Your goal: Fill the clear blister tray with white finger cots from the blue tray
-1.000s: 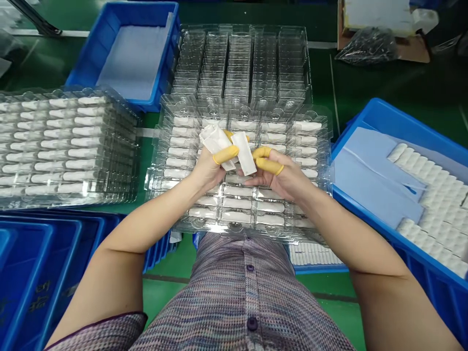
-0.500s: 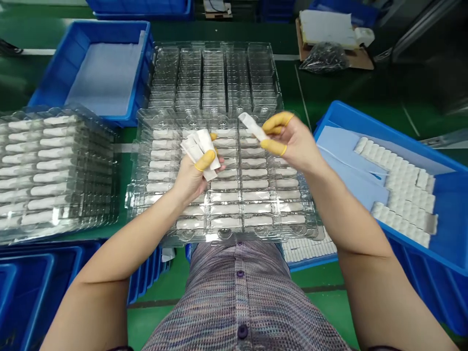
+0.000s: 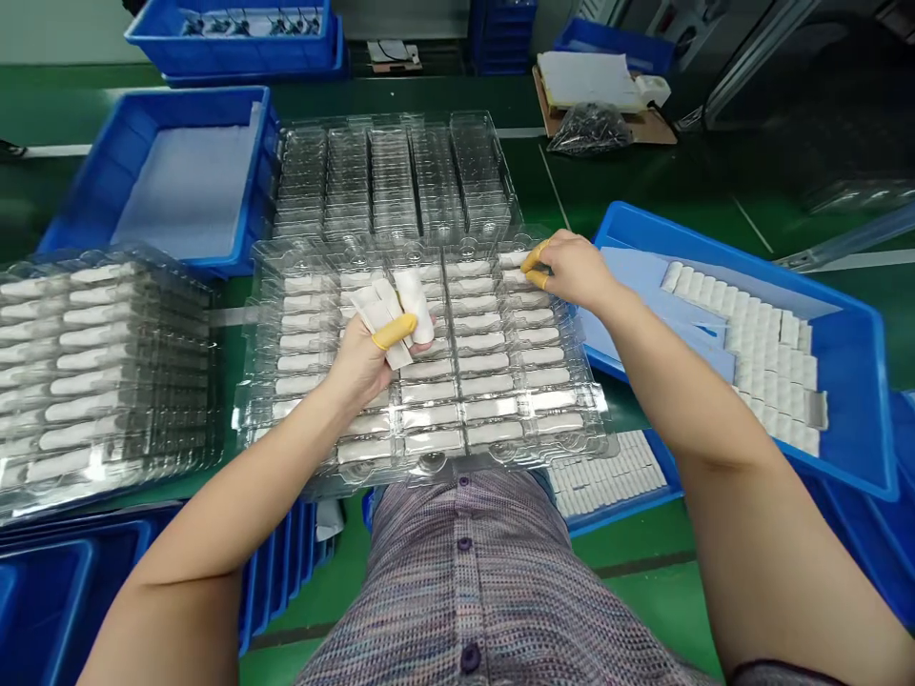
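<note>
A clear plastic tray (image 3: 493,457) with rows of white pieces lies in front of my body. Over its middle-left part, my left hand (image 3: 368,357) holds several flat white pieces (image 3: 382,310) under its thumb, which wears a yellow finger cover. My right hand (image 3: 568,270), with yellow covers on thumb and fingers, is at the tray's top right compartment. Its fingertips pinch the end of a white piece (image 3: 513,259) lying there.
Stacked filled trays (image 3: 107,372) stand at the left, empty clear trays (image 3: 396,181) behind. A blue bin (image 3: 850,381) with white pieces is at the right, a paper-lined blue bin (image 3: 254,181) at the back left. Beyond lies a bag (image 3: 593,129).
My right hand has moved right and down to the tray's top right compartment with its white piece. My left hand still holds its pieces. The view has shifted slightly.
</note>
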A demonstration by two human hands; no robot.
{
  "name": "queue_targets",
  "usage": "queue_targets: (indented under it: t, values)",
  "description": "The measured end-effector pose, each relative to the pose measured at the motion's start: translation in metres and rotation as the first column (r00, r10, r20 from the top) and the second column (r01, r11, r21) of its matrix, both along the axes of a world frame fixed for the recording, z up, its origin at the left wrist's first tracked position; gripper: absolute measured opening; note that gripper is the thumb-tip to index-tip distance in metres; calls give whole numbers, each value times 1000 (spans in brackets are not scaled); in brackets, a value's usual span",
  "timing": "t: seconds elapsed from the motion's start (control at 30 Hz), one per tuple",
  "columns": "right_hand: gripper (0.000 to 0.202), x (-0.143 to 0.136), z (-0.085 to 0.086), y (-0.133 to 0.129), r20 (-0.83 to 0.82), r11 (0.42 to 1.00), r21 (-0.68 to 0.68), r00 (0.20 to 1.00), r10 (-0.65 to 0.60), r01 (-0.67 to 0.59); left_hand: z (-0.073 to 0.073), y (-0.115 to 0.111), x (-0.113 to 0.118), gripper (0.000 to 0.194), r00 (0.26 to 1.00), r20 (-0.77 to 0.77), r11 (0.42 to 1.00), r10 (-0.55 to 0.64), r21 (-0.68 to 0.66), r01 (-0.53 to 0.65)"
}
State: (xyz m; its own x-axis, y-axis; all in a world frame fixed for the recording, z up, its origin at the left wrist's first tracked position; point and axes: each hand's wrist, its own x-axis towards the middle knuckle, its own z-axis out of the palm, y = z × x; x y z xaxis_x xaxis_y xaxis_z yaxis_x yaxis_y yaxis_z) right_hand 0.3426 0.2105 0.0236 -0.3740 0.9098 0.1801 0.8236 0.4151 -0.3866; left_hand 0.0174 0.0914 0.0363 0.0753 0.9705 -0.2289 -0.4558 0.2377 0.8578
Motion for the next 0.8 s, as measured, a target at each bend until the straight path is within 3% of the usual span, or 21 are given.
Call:
queue_targets:
  t: [0.07, 0.13, 0.23, 0.3, 0.37, 0.43, 0.53, 0.6, 0.63, 0.7, 0.8]
  values:
    - [14, -24, 11, -21, -219, 998, -53, 975, -25, 14, 3, 2, 2, 55, 1000, -9, 999, -18, 37, 18]
    - [24, -52, 24, -50, -526, 961, -247, 850, -27, -123, 7, 5, 6, 49, 999, -16, 995, -38, 87, 40]
    - [36, -90, 39, -90, -773, 736, -477, 627, -91, -480, 13, 11, 13, 45, 996, -28, 984, -86, 153, 89]
    - [37, -106, 41, -105, -823, 677, -503, 536, -186, -537, 15, 13, 19, 46, 991, -70, 974, -114, 190, 125]
    - [37, -113, 37, -110, -835, 715, -505, 485, -262, -483, 17, 14, 25, 49, 985, -133, 964, -110, 229, 139]
    - [35, -113, 31, -109, -830, 799, -470, 494, -257, -374, 19, 13, 31, 52, 982, -173, 956, -75, 269, 121]
    - [32, -108, 26, -108, -738, 951, -261, 669, -87, -164, 21, 13, 41, 55, 985, -174, 938, -11, 338, 70]
    - [30, -105, 27, -111, -644, 984, -133, 765, 3, -116, 23, 14, 44, 58, 986, -165, 925, 6, 377, 57]
    - [29, -103, 29, -113, -640, 981, -135, 768, 22, -141, 24, 16, 45, 60, 987, -159, 923, -1, 380, 62]
    - [32, -100, 36, -117, -746, 931, -260, 666, -26, -255, 26, 18, 43, 64, 990, -129, 934, -48, 345, 90]
    - [37, -96, 46, -121, -858, 726, -482, 432, -277, -491, 28, 22, 37, 69, 987, -48, 950, -152, 267, 159]
